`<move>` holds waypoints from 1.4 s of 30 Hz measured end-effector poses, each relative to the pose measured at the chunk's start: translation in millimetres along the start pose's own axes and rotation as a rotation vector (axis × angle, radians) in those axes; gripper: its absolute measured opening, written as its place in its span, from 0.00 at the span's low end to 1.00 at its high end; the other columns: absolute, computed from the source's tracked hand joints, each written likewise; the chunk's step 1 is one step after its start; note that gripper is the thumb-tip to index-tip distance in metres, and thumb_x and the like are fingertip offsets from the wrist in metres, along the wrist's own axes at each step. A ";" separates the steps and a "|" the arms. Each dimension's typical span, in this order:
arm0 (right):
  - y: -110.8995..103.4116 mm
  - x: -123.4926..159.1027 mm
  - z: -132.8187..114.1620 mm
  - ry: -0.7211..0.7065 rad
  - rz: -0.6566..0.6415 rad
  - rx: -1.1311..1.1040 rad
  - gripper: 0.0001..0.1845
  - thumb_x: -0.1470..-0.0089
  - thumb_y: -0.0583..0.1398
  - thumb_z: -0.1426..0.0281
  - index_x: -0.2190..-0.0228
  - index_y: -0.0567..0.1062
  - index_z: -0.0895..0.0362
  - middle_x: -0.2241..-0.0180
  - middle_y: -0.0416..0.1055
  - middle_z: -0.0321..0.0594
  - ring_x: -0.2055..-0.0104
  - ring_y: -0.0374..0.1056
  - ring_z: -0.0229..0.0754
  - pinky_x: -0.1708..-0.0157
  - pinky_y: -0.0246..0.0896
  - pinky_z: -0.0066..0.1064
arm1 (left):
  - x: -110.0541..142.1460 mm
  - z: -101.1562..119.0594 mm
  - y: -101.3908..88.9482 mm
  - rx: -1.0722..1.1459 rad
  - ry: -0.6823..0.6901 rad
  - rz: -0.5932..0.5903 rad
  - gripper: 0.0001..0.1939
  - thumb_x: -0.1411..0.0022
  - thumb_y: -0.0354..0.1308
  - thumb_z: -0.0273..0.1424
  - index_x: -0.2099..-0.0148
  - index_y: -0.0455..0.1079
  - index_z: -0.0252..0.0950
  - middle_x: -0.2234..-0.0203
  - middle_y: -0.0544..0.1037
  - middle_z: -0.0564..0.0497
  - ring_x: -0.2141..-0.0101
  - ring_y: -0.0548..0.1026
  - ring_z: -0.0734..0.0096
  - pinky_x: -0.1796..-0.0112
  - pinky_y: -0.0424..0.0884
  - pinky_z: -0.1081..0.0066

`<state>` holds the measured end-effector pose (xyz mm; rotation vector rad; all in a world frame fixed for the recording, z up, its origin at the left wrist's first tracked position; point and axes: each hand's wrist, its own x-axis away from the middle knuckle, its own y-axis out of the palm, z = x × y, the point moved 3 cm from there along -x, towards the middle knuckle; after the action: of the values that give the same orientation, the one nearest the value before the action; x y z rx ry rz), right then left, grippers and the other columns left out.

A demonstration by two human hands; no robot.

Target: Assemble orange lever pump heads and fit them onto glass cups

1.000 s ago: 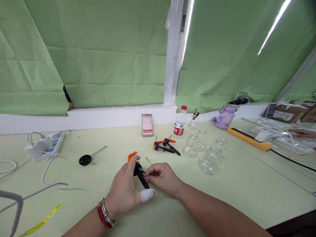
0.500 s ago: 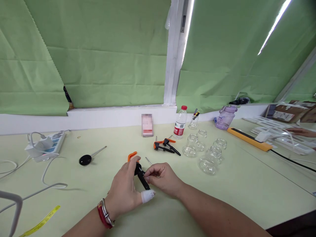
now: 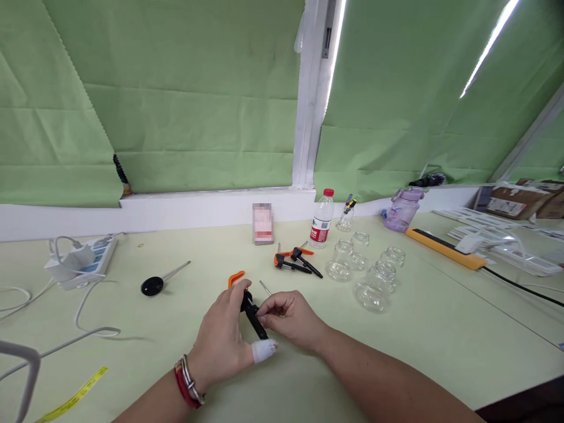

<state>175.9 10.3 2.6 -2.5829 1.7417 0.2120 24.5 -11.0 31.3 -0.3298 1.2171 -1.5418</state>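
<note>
My left hand (image 3: pixel 224 335) is curled around a black-and-orange tool part (image 3: pixel 255 322), with white tape on the thumb. The part has a black shaft slanting down between finger and thumb, and an orange arm beyond the fingertips. My right hand (image 3: pixel 293 317) is closed in a pinch against the side of the black shaft; its fingers hide what they grip. A thin metal rod (image 3: pixel 265 287) sticks out just above the right fingers, its lower end hidden. Farther back lie two similar black-and-orange parts (image 3: pixel 293 262), each with a metal rod.
Several upturned glass jars (image 3: pixel 371 294) stand at the right, behind them a water bottle (image 3: pixel 321 220) and a purple bottle (image 3: pixel 403 210). A black disc with a rod (image 3: pixel 153 285) lies left, near a power strip (image 3: pixel 83 261). An orange bar (image 3: pixel 445 248) lies at right.
Another person's hand at the far right edge has gone out of view. My own hands and the part between them show hardly any movement.
</note>
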 end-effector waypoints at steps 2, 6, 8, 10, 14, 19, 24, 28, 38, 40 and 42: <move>0.1 -0.3 0.8 0.005 0.001 -0.011 0.07 0.60 0.66 0.68 0.75 0.78 0.59 0.76 0.74 0.37 0.72 0.68 0.37 0.68 0.63 0.31 | -0.1 -0.4 0.2 -0.002 -0.002 0.004 0.48 0.56 0.62 0.52 0.40 0.47 0.36 0.52 0.69 0.37 0.54 0.70 0.47 0.58 0.69 0.52; 0.1 -0.8 1.3 0.005 -0.007 -0.020 0.06 0.59 0.66 0.70 0.74 0.78 0.59 0.75 0.74 0.37 0.73 0.68 0.36 0.68 0.63 0.30 | 0.5 -1.2 0.8 -0.007 -0.001 0.006 0.48 0.56 0.61 0.53 0.39 0.47 0.35 0.51 0.69 0.36 0.53 0.70 0.47 0.57 0.69 0.52; -0.3 -1.0 1.3 0.005 -0.008 -0.018 0.06 0.59 0.66 0.70 0.74 0.78 0.59 0.75 0.74 0.37 0.72 0.68 0.36 0.68 0.63 0.30 | 0.6 -1.8 1.3 -0.013 -0.001 0.009 0.48 0.55 0.61 0.53 0.39 0.47 0.35 0.51 0.68 0.36 0.52 0.69 0.46 0.57 0.69 0.51; -0.7 -1.1 1.5 0.006 -0.013 -0.022 0.06 0.59 0.66 0.71 0.74 0.78 0.59 0.75 0.74 0.37 0.72 0.68 0.36 0.68 0.63 0.30 | 0.4 -2.2 1.6 -0.017 -0.002 0.014 0.49 0.56 0.61 0.53 0.39 0.47 0.35 0.51 0.68 0.36 0.52 0.69 0.46 0.57 0.69 0.51; -1.0 -0.8 2.9 0.005 -0.020 -0.030 0.06 0.59 0.66 0.70 0.74 0.78 0.59 0.75 0.75 0.37 0.72 0.69 0.36 0.67 0.63 0.30 | -0.9 -2.0 1.5 -0.023 -0.007 0.018 0.48 0.56 0.61 0.53 0.40 0.49 0.34 0.50 0.68 0.35 0.52 0.69 0.46 0.56 0.69 0.51; -0.8 -1.0 3.5 0.010 -0.015 -0.019 0.06 0.59 0.66 0.71 0.74 0.78 0.59 0.75 0.74 0.37 0.72 0.68 0.36 0.68 0.62 0.29 | -2.0 -1.6 1.1 -0.037 -0.017 0.022 0.48 0.56 0.61 0.53 0.40 0.49 0.34 0.49 0.67 0.35 0.51 0.68 0.46 0.55 0.68 0.51; 0.0 -0.3 2.5 0.038 -0.027 -0.019 0.07 0.58 0.66 0.70 0.73 0.77 0.60 0.75 0.73 0.37 0.73 0.66 0.35 0.70 0.61 0.29 | -1.2 -2.7 2.5 -0.057 -0.022 0.025 0.47 0.56 0.61 0.52 0.40 0.49 0.35 0.50 0.67 0.36 0.52 0.69 0.47 0.56 0.69 0.52; 1.0 1.0 1.3 0.077 -0.080 -0.010 0.12 0.55 0.65 0.63 0.74 0.76 0.61 0.79 0.69 0.35 0.77 0.62 0.33 0.74 0.57 0.27 | -0.9 -2.9 2.6 -0.068 -0.013 0.042 0.47 0.55 0.60 0.53 0.40 0.49 0.35 0.50 0.67 0.36 0.52 0.69 0.47 0.56 0.69 0.52; 3.7 4.9 5.6 0.186 -0.292 -0.072 0.22 0.50 0.61 0.54 0.74 0.76 0.63 0.81 0.66 0.35 0.78 0.58 0.33 0.75 0.51 0.27 | -1.5 -0.8 3.7 -0.108 0.020 0.098 0.45 0.56 0.62 0.48 0.40 0.50 0.37 0.47 0.65 0.38 0.48 0.65 0.47 0.53 0.68 0.51; 3.3 5.4 6.1 0.197 -0.302 -0.080 0.20 0.52 0.63 0.55 0.74 0.76 0.63 0.81 0.65 0.34 0.78 0.58 0.33 0.75 0.50 0.27 | -2.5 0.3 3.4 -0.116 0.023 0.111 0.45 0.57 0.62 0.47 0.40 0.51 0.36 0.47 0.65 0.38 0.47 0.65 0.47 0.52 0.67 0.51; 2.9 5.2 6.2 0.206 -0.297 -0.095 0.19 0.53 0.64 0.57 0.75 0.76 0.63 0.80 0.66 0.34 0.78 0.58 0.33 0.75 0.50 0.27 | -3.5 1.0 3.3 -0.117 0.022 0.119 0.45 0.57 0.63 0.46 0.40 0.51 0.35 0.46 0.64 0.37 0.46 0.64 0.47 0.51 0.67 0.51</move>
<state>174.5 5.0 -4.0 -2.9830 1.3998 0.0230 28.4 -8.1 30.4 -0.3118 1.3241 -1.3787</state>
